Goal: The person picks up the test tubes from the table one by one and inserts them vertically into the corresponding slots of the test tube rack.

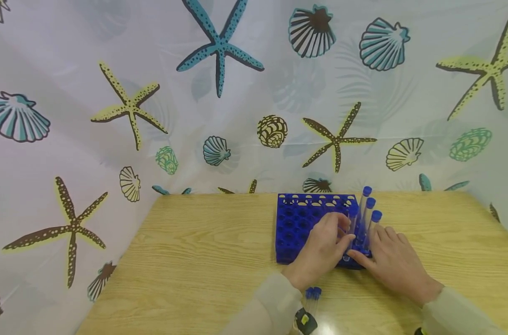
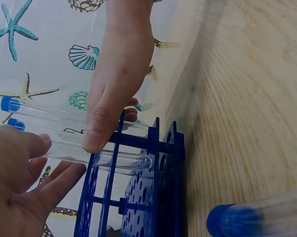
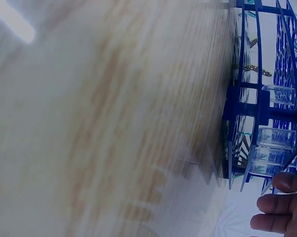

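A blue test tube rack (image 1: 288,255) with rows of round holes stands on the table. My left hand (image 1: 321,246) pinches a clear, blue-capped test tube (image 1: 352,212) between thumb and fingers at the rack's right front part. In the left wrist view, this tube's rounded bottom (image 2: 138,160) is inside the rack frame. Three more capped tubes (image 1: 369,203) stand upright along the rack's right end. My right hand (image 1: 398,265) grips the rack's right front corner, thumb at the front edge and fingers round the side. Part of the rack is hidden behind my left hand.
Two loose blue-capped tubes (image 1: 314,293) lie on the wooden table (image 1: 203,251) by my left sleeve, partly covered by the wrist strap (image 1: 306,321). A curtain (image 1: 245,93) printed with shells and starfish hangs behind the table and along both sides.
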Demonstrator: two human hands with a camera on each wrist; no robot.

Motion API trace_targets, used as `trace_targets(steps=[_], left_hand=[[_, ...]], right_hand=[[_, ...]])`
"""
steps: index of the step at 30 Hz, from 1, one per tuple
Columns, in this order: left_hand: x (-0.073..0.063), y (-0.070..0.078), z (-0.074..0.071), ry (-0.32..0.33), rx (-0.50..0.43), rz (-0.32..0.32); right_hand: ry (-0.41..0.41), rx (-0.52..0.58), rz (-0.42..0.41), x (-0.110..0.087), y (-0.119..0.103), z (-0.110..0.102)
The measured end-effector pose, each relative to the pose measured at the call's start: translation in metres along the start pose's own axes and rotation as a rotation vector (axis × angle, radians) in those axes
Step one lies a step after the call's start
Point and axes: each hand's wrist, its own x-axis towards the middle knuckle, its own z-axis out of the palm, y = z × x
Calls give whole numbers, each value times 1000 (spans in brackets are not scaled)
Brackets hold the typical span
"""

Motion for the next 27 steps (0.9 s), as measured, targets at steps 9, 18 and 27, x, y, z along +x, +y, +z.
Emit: trace_targets(steps=[9, 18, 27], left_hand=[[-1, -2, 4, -11, 40, -8], [-3, -2, 6, -4, 60, -17], [-6, -4, 7, -12, 56, -46]], right_hand=[[-11, -15, 6, 1, -1, -1], [8, -21, -2, 0, -2, -2], [-11, -9, 9, 0, -2, -2]])
